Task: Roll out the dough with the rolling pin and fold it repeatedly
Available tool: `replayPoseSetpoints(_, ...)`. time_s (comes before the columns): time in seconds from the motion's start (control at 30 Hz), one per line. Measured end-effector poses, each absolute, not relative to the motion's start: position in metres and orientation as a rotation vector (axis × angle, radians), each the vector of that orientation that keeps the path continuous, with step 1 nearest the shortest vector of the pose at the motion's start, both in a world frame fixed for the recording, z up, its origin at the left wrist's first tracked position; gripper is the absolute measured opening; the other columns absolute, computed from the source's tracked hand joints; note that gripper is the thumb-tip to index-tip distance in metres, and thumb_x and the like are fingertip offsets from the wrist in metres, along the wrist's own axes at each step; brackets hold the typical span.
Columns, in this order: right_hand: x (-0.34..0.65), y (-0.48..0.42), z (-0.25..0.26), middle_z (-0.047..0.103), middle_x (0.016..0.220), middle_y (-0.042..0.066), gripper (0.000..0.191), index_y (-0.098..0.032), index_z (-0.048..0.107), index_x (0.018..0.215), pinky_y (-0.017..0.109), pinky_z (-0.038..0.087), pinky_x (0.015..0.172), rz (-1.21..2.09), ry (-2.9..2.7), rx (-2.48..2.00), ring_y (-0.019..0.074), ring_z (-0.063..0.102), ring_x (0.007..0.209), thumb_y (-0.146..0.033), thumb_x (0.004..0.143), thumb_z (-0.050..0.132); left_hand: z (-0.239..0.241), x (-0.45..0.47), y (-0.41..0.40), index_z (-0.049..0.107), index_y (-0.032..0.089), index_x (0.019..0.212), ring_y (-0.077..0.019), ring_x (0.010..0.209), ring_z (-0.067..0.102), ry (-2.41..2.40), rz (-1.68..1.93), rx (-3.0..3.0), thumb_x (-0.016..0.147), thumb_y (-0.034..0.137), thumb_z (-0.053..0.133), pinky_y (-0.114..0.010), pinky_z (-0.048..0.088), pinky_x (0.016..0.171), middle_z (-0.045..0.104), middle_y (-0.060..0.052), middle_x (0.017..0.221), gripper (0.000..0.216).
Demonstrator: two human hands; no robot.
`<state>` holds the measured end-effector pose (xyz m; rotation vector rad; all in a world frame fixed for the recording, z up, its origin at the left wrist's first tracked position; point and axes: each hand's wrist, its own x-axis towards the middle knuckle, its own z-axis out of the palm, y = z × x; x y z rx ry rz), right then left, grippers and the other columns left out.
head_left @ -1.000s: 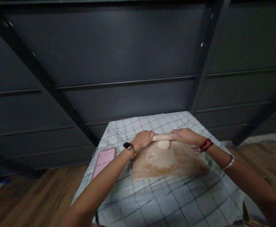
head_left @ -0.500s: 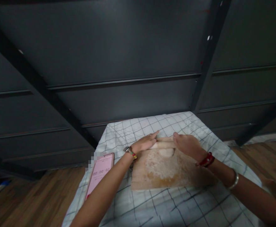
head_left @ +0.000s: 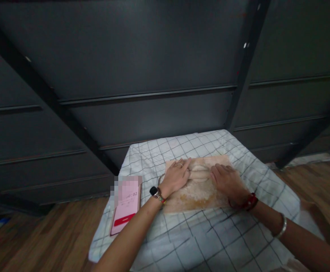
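A floured wooden board [head_left: 199, 196] lies on a table covered with a white checked cloth [head_left: 199, 234]. A pale rolling pin [head_left: 199, 175] rests across a flat piece of dough [head_left: 199, 167] on the board. My left hand [head_left: 176, 176] lies flat on the pin's left end, fingers stretched out. My right hand [head_left: 226, 180] presses flat on its right end. The left wrist wears a black watch, the right a red band and a silver bangle.
A pink phone [head_left: 126, 206] with a lit timer screen lies on the cloth left of the board. Dark metal shelving [head_left: 153, 75] rises right behind the table. Wooden floor [head_left: 46, 238] shows on both sides.
Both hands went from gripping the pin to lying flat on it. The dough under the pin now looks wider and flatter.
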<state>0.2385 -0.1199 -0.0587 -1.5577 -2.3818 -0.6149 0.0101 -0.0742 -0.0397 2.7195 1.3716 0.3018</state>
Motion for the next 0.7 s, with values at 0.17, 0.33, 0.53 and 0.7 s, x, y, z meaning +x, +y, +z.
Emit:
replayPoseSetpoints(0.17, 0.238, -0.145, -0.066, 0.060, 0.093, 0.011, 0.025, -0.016, 0.056, 0.104, 0.038, 0.035, 0.077, -0.616, -2.402, -1.537, 0.0244, 0.053, 0.086, -0.031, 0.095, 0.038, -0.048, 0.008, -0.101, 0.035, 0.009, 0.140, -0.0236, 0.132, 0.036, 1.364, 0.297, 2.773, 0.094, 0.027, 0.024, -0.037, 0.030, 0.107, 0.045, -0.015, 0.139, 0.050)
replayPoseSetpoints(0.33, 0.250, -0.157, -0.077, 0.060, 0.098, 0.011, 0.025, -0.017, 0.058, 0.106, 0.034, 0.041, 0.072, -0.572, -2.508, -1.411, 0.0218, 0.055, 0.082, -0.034, 0.093, 0.046, -0.063, 0.007, -0.118, 0.032, 0.009, 0.141, -0.0243, 0.134, 0.032, 1.339, 0.304, 2.830, 0.097, 0.033, 0.021, -0.042, 0.026, 0.109, 0.040, -0.015, 0.143, 0.051)
replayPoseSetpoints(0.53, 0.265, -0.131, -0.053, 0.063, 0.091, 0.008, 0.026, -0.018, 0.058, 0.111, 0.028, 0.043, 0.065, -0.537, -2.508, -1.335, 0.0187, 0.060, 0.077, -0.034, 0.094, 0.044, -0.041, 0.017, -0.100, 0.032, 0.008, 0.140, -0.0245, 0.130, 0.039, 1.490, 0.480, 2.815, 0.098, 0.033, 0.020, -0.038, 0.031, 0.107, 0.042, -0.017, 0.141, 0.050)
replayPoseSetpoints(0.7, 0.261, -0.101, -0.038, 0.066, 0.088, 0.007, 0.029, -0.018, 0.061, 0.097, 0.025, 0.043, 0.063, -0.373, -2.538, -1.391, 0.0162, 0.062, 0.076, -0.030, 0.097, 0.035, -0.021, 0.032, -0.079, 0.030, 0.009, 0.142, -0.0223, 0.115, 0.054, 1.642, 0.383, 2.683, 0.097, 0.029, 0.021, -0.030, 0.045, 0.090, 0.051, -0.016, 0.131, 0.049)
